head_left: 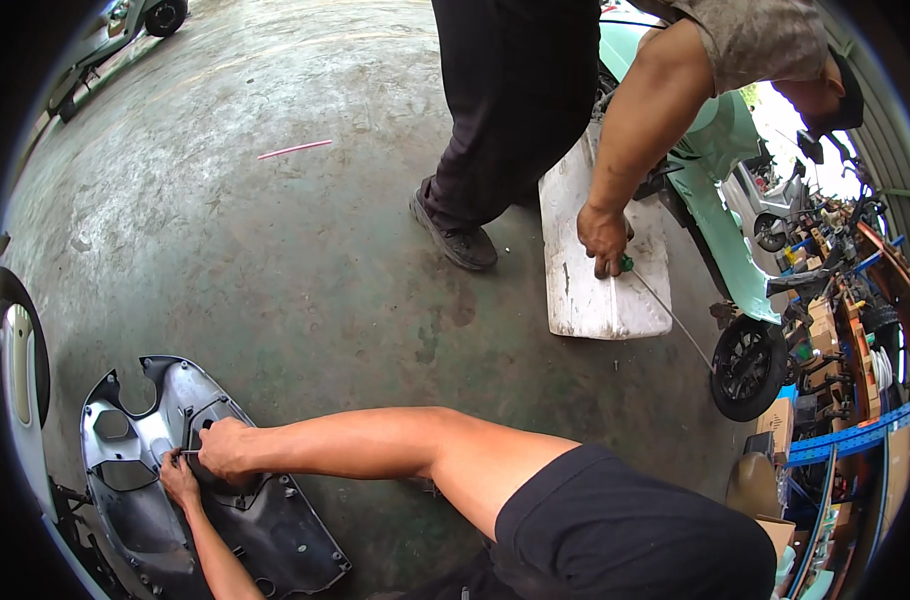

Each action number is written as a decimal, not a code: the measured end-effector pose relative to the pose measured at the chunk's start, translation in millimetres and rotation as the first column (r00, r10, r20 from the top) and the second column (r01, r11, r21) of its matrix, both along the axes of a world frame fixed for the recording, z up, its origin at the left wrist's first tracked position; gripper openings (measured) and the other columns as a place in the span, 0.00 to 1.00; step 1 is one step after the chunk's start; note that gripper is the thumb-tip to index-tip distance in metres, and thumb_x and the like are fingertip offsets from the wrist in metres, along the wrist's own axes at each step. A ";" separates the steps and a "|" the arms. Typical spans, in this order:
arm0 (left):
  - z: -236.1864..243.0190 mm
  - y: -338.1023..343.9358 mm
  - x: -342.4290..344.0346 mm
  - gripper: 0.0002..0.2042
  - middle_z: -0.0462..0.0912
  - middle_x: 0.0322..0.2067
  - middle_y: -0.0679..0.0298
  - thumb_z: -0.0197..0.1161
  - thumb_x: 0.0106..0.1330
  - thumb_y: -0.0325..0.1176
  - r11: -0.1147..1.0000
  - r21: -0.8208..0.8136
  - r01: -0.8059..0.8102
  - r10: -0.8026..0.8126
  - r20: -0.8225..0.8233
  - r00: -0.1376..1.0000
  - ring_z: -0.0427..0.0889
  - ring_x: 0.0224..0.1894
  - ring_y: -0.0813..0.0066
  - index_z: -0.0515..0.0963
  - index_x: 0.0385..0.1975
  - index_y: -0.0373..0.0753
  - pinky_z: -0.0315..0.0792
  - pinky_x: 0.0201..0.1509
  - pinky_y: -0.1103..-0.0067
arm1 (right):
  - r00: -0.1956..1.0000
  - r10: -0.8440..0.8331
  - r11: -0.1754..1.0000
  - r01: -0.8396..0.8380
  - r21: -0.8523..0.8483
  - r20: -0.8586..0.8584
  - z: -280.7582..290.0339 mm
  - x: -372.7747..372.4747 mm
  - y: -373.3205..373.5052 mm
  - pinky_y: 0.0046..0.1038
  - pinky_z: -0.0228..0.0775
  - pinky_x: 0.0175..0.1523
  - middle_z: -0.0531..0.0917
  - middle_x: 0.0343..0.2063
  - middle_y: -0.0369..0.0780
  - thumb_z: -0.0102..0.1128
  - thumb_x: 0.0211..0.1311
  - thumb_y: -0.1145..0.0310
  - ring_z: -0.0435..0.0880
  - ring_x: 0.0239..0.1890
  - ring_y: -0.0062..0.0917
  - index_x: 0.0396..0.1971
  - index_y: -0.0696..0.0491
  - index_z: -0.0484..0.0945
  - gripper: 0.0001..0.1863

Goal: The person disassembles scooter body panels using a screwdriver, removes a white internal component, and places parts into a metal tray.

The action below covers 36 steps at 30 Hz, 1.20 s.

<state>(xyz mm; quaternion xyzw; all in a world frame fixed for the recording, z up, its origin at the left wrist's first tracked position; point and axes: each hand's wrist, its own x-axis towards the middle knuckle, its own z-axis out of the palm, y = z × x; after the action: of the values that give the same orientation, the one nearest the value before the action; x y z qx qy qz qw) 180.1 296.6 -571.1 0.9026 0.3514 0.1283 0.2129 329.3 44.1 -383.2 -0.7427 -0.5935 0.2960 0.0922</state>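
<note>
A dark grey plastic scooter panel (275, 525) lies with its ribbed inner side up at the lower left. My right hand (227, 448) is closed over its middle, around a tool whose thin metal shaft (189, 452) sticks out to the left. The fist hides the tool's handle, so its exact kind does not show. Beside the shaft's far end, my left hand (180, 480) has its fingers pinched together just above the panel. Whatever they hold is too small to make out.
At the upper right another person's hand (605, 240) grips a long green-handled screwdriver (665, 303) over a worn white block (605, 300). Beyond stands a mint-green scooter (720, 200) with a black wheel (748, 368). Crowded shelving (855, 435) lines the right. A pink strip (295, 149) lies on the floor.
</note>
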 end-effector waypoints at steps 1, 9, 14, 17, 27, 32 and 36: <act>0.7 -0.6 0.5 0.11 0.86 0.39 0.51 0.61 0.64 0.29 1.000 -0.002 0.003 -0.003 0.002 1.000 0.85 0.41 0.53 0.83 0.45 0.37 0.76 0.46 0.66 | 1.000 -0.013 1.000 0.013 0.011 0.003 -2.3 -1.4 0.3 0.38 0.79 0.50 0.80 0.51 0.52 0.69 0.48 0.67 0.84 0.50 0.42 0.41 0.57 0.86 0.18; 15.4 -24.6 7.4 0.15 0.85 0.44 0.49 0.57 0.67 0.29 0.999 -0.036 0.022 -0.027 -0.127 0.992 0.84 0.46 0.51 0.80 0.52 0.38 0.75 0.51 0.65 | 0.998 -0.056 0.994 0.056 0.090 -0.001 -19.3 -1.8 -5.1 0.39 0.79 0.49 0.81 0.49 0.51 0.65 0.52 0.65 0.85 0.49 0.42 0.39 0.56 0.87 0.15; 13.7 -0.8 -11.5 0.19 0.83 0.50 0.47 0.55 0.67 0.27 0.992 -0.008 0.128 -0.128 -0.113 0.985 0.81 0.53 0.48 0.78 0.57 0.38 0.72 0.57 0.64 | 0.995 -0.007 0.990 -0.007 0.137 0.101 -14.6 -13.6 2.6 0.36 0.79 0.47 0.82 0.48 0.50 0.64 0.54 0.62 0.85 0.49 0.40 0.40 0.55 0.87 0.16; 18.6 -17.2 2.9 0.19 0.83 0.49 0.48 0.58 0.63 0.25 0.994 -0.103 0.041 -0.066 -0.255 0.965 0.82 0.51 0.51 0.79 0.55 0.36 0.73 0.57 0.66 | 0.998 -0.045 0.991 0.039 0.126 0.043 -20.3 -6.7 -7.0 0.36 0.79 0.47 0.83 0.47 0.50 0.63 0.56 0.63 0.85 0.49 0.40 0.39 0.55 0.87 0.14; 14.1 3.7 5.2 0.13 0.85 0.41 0.49 0.60 0.61 0.25 0.999 -0.035 0.022 -0.027 -0.137 0.990 0.84 0.46 0.51 0.82 0.45 0.34 0.75 0.52 0.66 | 0.997 -0.044 0.981 0.031 0.190 0.065 -23.3 -9.3 -8.6 0.37 0.80 0.44 0.83 0.46 0.50 0.62 0.56 0.64 0.86 0.46 0.42 0.37 0.56 0.87 0.14; 8.7 -24.1 10.4 0.08 0.85 0.37 0.50 0.61 0.61 0.25 1.000 -0.001 0.000 0.000 -0.122 0.992 0.85 0.42 0.53 0.81 0.39 0.35 0.75 0.49 0.65 | 1.000 -0.025 0.986 0.023 0.163 0.011 -60.7 -3.7 -25.8 0.39 0.81 0.42 0.80 0.50 0.51 0.59 0.59 0.65 0.87 0.45 0.43 0.40 0.54 0.86 0.14; 0.1 -17.4 -6.7 0.06 0.85 0.35 0.51 0.62 0.60 0.24 1.000 0.018 -0.008 0.008 0.005 1.000 0.85 0.40 0.53 0.80 0.36 0.36 0.75 0.46 0.65 | 0.997 0.073 0.997 -0.072 -0.040 0.023 -93.7 -15.5 -47.7 0.41 0.81 0.43 0.73 0.56 0.51 0.57 0.61 0.66 0.86 0.44 0.44 0.47 0.48 0.84 0.15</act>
<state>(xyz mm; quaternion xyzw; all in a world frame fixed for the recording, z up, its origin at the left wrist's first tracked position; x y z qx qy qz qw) 173.3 279.2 -571.0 0.9028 0.3533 0.1343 0.2053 313.8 -3.6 -476.9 -0.7260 -0.6152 0.3015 0.0594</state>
